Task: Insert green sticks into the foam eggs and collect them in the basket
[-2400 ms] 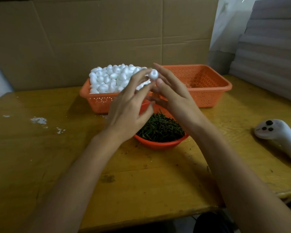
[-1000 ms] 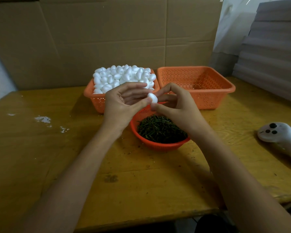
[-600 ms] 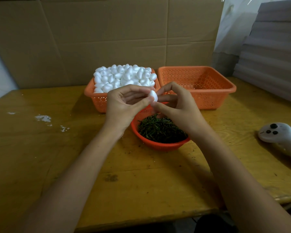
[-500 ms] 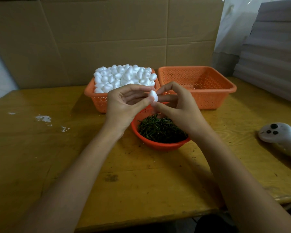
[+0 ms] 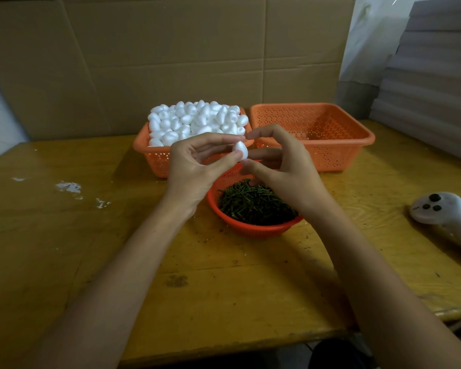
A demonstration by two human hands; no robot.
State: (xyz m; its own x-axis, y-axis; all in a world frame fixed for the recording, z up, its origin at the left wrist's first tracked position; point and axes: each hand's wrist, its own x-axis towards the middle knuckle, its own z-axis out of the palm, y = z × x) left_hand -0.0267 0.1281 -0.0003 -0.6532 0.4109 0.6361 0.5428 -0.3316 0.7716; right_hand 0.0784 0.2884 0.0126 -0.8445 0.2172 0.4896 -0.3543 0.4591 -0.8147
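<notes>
My left hand [image 5: 194, 169] pinches a white foam egg [image 5: 240, 150] between thumb and fingers, just above the far rim of the red bowl [image 5: 250, 230]. My right hand [image 5: 288, 171] faces it, with thumb and middle fingertip touching the egg and the index finger arched above. No stick shows between the fingers. The bowl holds a heap of green sticks [image 5: 253, 203]. Behind it, the left orange basket [image 5: 141, 149] is piled with foam eggs [image 5: 197, 121]. The right orange basket [image 5: 367, 141] looks empty inside.
A white handheld controller [image 5: 447, 213] lies at the right on the wooden table [image 5: 224, 288]. White flecks [image 5: 69, 186] mark the left side. A cardboard wall [image 5: 171, 49] stands behind the baskets, and grey foam sheets [image 5: 434, 75] are stacked at the right.
Both hands with the egg came down from in front of the baskets to just above the bowl. Over the last second they have barely moved.
</notes>
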